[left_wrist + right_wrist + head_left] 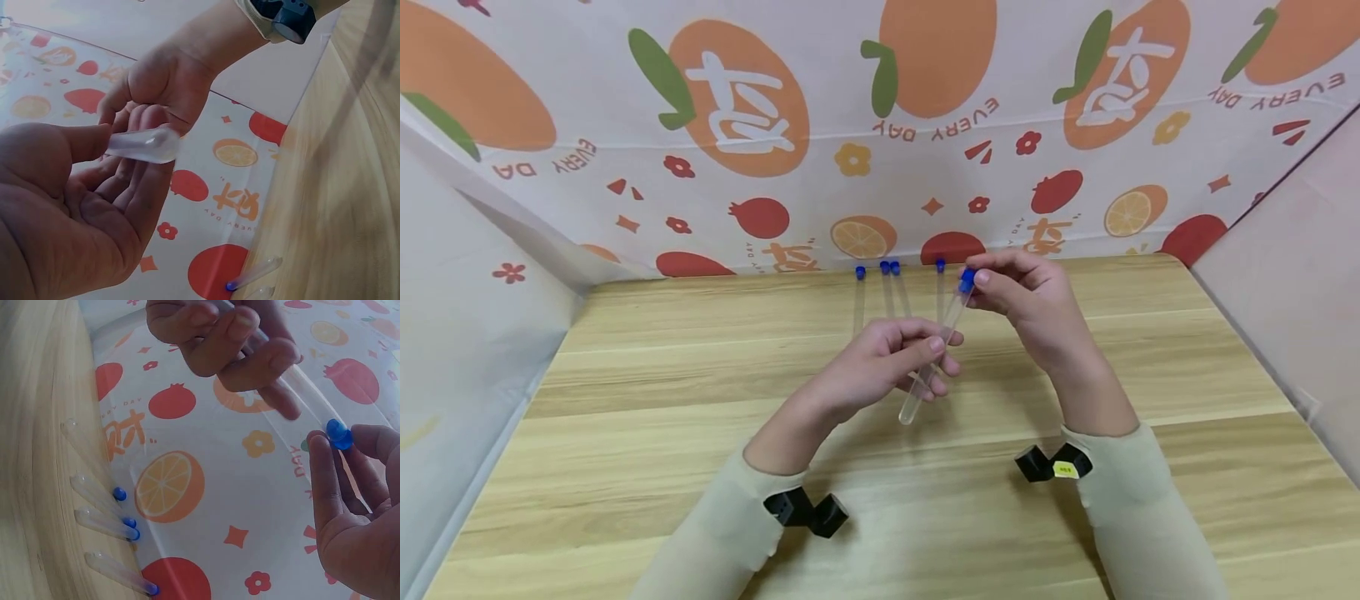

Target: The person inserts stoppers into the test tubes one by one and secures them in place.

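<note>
A clear test tube (912, 406) slants in the air above the table, its rounded end toward the person. My left hand (887, 354) holds its body between thumb and fingers. At the tube's upper end, the thumb and fingers of my right hand (1037, 304) pinch a blue cap (338, 434). In the left wrist view, the tube's rounded bottom (159, 145) sticks out past the left thumb. Several more clear tubes with blue caps, one of them a tube (119, 572) nearest the camera, lie on the table by its back edge.
The wood-grain table (662, 467) ends at the back against a white cloth (820, 75) printed with fruit. Pale side walls (467, 333) flank it. A small black device (805, 510) sits on the left wrist and another black device (1052, 463) on the right.
</note>
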{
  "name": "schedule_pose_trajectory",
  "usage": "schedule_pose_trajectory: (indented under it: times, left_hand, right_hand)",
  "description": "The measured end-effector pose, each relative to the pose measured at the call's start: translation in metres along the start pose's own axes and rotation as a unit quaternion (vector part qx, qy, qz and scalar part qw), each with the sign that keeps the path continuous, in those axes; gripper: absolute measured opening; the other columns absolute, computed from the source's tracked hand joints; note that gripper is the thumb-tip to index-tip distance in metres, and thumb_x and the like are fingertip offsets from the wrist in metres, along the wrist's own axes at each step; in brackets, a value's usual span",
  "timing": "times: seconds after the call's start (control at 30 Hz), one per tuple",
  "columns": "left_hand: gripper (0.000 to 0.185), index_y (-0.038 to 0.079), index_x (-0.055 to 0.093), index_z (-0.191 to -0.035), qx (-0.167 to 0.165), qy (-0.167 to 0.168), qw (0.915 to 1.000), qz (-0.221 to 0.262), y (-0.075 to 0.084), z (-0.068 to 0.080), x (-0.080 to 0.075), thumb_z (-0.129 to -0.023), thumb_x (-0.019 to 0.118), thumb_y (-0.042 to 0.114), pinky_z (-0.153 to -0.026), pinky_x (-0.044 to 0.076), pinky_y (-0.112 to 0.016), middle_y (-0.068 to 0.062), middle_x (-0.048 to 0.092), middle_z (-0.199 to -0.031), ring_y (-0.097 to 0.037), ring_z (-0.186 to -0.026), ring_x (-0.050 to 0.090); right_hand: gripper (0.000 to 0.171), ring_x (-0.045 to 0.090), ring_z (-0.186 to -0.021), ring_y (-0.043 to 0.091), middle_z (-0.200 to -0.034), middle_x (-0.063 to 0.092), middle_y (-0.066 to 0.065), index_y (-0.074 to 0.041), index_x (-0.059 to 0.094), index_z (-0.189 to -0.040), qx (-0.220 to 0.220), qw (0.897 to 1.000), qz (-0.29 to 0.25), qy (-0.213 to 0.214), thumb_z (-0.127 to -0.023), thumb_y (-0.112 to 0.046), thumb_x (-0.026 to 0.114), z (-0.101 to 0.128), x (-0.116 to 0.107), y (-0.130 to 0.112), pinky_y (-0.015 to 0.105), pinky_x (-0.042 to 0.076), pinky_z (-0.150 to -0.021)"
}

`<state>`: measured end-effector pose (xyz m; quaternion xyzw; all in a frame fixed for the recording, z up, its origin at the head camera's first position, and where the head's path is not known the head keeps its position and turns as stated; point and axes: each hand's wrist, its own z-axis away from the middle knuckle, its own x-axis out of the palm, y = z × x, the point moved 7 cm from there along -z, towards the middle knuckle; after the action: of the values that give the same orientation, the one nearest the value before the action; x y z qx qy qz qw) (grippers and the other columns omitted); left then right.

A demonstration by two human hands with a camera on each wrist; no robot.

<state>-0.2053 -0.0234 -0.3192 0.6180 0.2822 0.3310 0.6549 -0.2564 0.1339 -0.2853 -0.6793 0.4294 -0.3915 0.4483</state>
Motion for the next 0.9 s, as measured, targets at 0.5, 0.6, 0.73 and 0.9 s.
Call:
schedule_pose_trajectory:
  times: [0.5, 0.6, 0.73, 0.9]
  left_hand:
    - [0.027, -0.005, 0.066, -0.115, 0.016, 0.049, 0.9983, 0.029, 0.01, 0.001, -0.006, -0.105, 0.052, 0.016, -0.059, 0.054, -0.024, -0.007, 0.067, -0.086, -0.013, -0.066, 0.061]
    - [0.027, -0.004, 0.068, -0.114, 0.015, 0.064, 0.9974, 0.028, 0.011, 0.001, -0.01, -0.104, 0.054, 0.017, -0.057, 0.053, -0.023, -0.005, 0.068, -0.085, -0.012, -0.064, 0.06]
    - [0.027, 0.0, 0.069, -0.115, 0.017, 0.071, 0.9972, 0.016, 0.01, 0.0, -0.013, -0.104, 0.054, 0.021, -0.058, 0.053, -0.025, -0.007, 0.068, -0.088, -0.014, -0.065, 0.061]
    - [0.031, 0.005, 0.065, -0.126, 0.007, 0.016, 0.9998, 0.001, 0.009, -0.002, -0.008, -0.106, 0.05, 0.024, -0.074, 0.061, -0.039, -0.017, 0.071, -0.107, -0.022, -0.08, 0.069]
  right_hand:
    - [0.017, 0.071, -0.077, 0.017, -0.09, 0.074, 0.008, -0.003, 0.075, -0.087, -0.035, 0.999, 0.013, 0.025, -0.091, 0.01, 0.064, -0.004, 0.003, -0.004, 0.034, 0.061, -0.078]
    - [0.017, 0.071, -0.078, 0.018, -0.091, 0.073, 0.007, -0.003, 0.075, -0.089, -0.024, 0.999, 0.015, 0.023, -0.092, 0.009, 0.063, -0.005, 0.003, -0.004, 0.034, 0.061, -0.079]
    - [0.013, 0.07, -0.081, 0.018, -0.096, 0.07, 0.009, -0.004, 0.074, -0.095, -0.003, 1.0, 0.009, 0.018, -0.095, 0.003, 0.063, -0.004, 0.002, -0.001, 0.034, 0.06, -0.082]
    - [0.016, 0.07, -0.082, 0.018, -0.097, 0.071, 0.008, -0.008, 0.074, -0.096, 0.004, 1.0, -0.012, 0.003, -0.094, 0.004, 0.063, -0.004, 0.003, -0.002, 0.034, 0.061, -0.08]
